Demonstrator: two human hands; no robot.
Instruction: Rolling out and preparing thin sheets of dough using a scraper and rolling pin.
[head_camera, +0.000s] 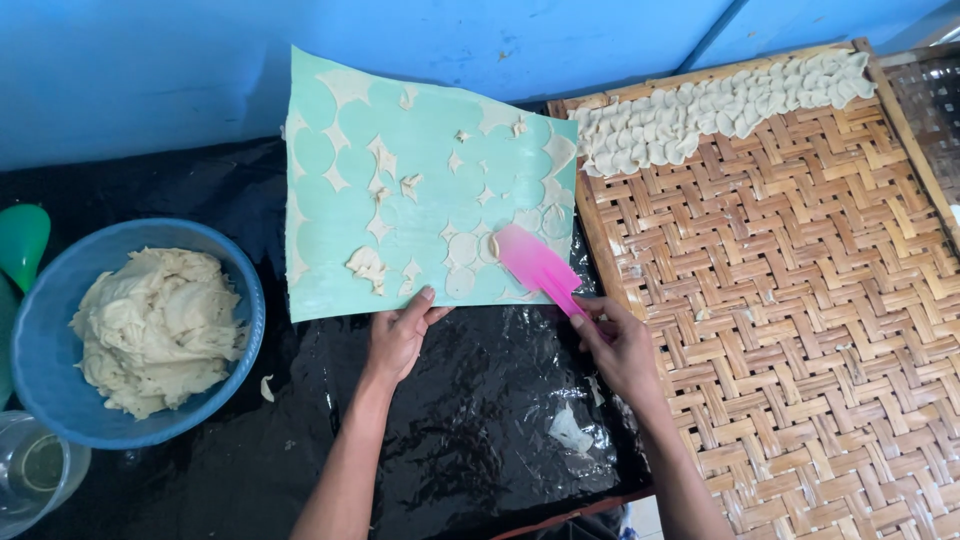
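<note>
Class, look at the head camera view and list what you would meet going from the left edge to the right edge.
Green funnel → blue bowl of dough → turquoise mat with dough scraps → left hand on the mat's near edge → pink spatula → right hand gripping the spatula → woven bamboo tray carrying cut dough rounds.

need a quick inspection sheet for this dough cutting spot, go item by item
surface: black plastic sheet, shiny and crinkled, with a few dough bits on it.
job's things: pale green cutting mat carrying dough offcuts and a few cut rounds; pink flat scraper with its blade on the mat.
clutter: blue round bowl full of dough; woven bamboo tray with cut dough rounds along its top edge; green funnel; clear container.
grippers: left hand pressing the mat's near edge; right hand gripping the scraper's handle.
cables: nothing seen.
surroundings: blue wall.
</note>
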